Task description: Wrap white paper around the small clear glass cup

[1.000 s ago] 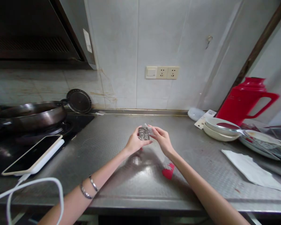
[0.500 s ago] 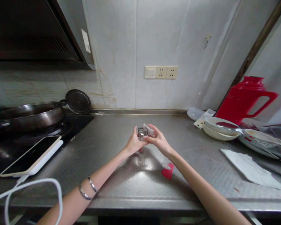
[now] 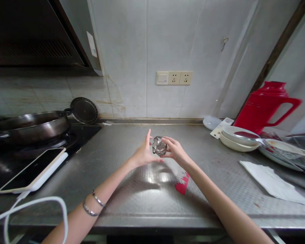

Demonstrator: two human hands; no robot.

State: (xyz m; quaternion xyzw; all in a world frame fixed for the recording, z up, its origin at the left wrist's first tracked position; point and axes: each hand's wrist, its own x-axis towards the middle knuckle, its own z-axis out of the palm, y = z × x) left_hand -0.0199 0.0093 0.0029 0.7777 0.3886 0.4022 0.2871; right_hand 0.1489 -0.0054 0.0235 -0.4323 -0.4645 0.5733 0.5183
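Observation:
My right hand (image 3: 175,151) holds a small, clear, grey-tinted glass piece (image 3: 159,146) with a faceted look, raised above the steel counter. Its fingers and thumb grip the piece from the right side. Whether it is a cup or some other glass item I cannot make out. Just left of the glass, my left hand (image 3: 143,152) is open, thumb and fingers spread apart, palm turned towards it. A ragged-edged red scrap (image 3: 182,185) lies on the counter near my right forearm.
At left, a steel pan (image 3: 38,125) sits on the stove, with a phone (image 3: 33,171) and its white cable nearer me. To the right are stacked bowls (image 3: 239,145), a red thermos jug (image 3: 265,108) and a white paper napkin (image 3: 274,183). Wall sockets (image 3: 180,78) are behind the steel counter (image 3: 122,135).
My left hand has let go of the glass piece and opened to the left. My right hand has turned, keeping the glass. The white tissue seen beside it is out of sight.

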